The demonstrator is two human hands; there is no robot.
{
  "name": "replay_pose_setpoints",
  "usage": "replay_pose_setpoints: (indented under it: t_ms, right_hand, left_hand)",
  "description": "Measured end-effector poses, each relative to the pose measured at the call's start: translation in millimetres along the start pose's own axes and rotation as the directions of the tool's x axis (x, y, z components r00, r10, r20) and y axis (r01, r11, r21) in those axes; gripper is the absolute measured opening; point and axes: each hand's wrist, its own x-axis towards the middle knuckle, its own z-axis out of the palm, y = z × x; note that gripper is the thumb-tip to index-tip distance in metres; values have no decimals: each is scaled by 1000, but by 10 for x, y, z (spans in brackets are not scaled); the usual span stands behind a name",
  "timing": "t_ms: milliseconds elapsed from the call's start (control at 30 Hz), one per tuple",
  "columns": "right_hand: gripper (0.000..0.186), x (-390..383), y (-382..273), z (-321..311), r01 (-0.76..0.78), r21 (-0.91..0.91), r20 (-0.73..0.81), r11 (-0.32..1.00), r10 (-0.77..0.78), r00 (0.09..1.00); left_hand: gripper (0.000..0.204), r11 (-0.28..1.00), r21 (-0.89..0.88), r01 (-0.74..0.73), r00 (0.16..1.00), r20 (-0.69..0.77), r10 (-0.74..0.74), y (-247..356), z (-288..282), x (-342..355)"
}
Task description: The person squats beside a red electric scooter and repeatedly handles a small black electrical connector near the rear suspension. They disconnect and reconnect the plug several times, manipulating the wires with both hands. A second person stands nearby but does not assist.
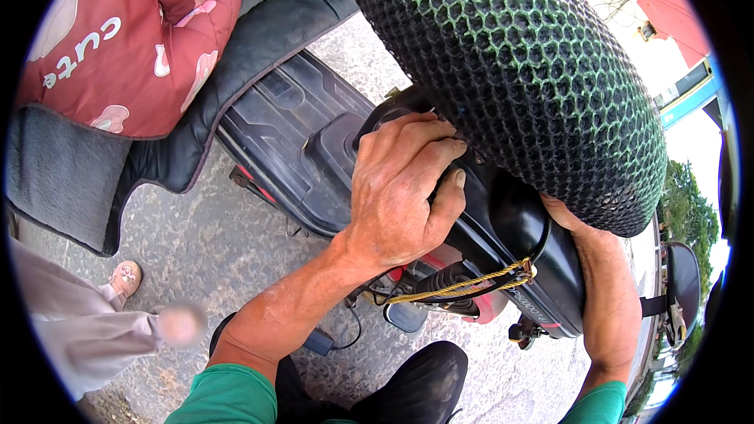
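A scooter with black panels [542,279] stands before me, its seat in a black and green mesh cover [503,63] tilted up. My left hand [404,184] lies on the black edge under the seat, fingers curled over it and thumb bent alongside. Their tips partly disappear behind the rim. My right hand [561,212] reaches beneath the mesh seat from the right, so its fingers are hidden. A yellow cord [455,290] stretches along the scooter's side below my hands, tied near a black cable.
Past the ribbed black footboard [287,129] hangs a red padded wind cover [141,39] with grey lining. At the left, a person in pale trousers [94,338] stands close by. A black box-shaped plug [318,341] dangles on a wire. A blue-and-white structure [691,102] shows far right.
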Motion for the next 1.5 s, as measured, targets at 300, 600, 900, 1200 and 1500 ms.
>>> replay_pose_setpoints:
  t_ms: [300,600,900,1200,1500]
  right_hand:
    - [39,-18,13,-13,-4,-6,-5,1000,4,1000]
    - [38,-15,-11,-46,3,-10,-7,1000,-3,1000]
    - [37,-36,66,-78,11,-23,-8,1000,-11,1000]
    - [37,35,133,89,62,57,-20,996,-61,998]
    - [36,88,-82,-6,64,-9,-16,998,-65,998]
  left_hand:
    - [25,1000,-2,8,1000,-9,-8,-14,34,-28]
    - [24,1000,-15,-8,1000,-18,7,-24,19,-10]
    - [26,999,4,-33,999,-26,33,-18,64,-18]
    - [23,998,-25,-63,996,-60,61,3,172,-19]
    - [22,998,8,-60,995,-75,60,-78,48,19]
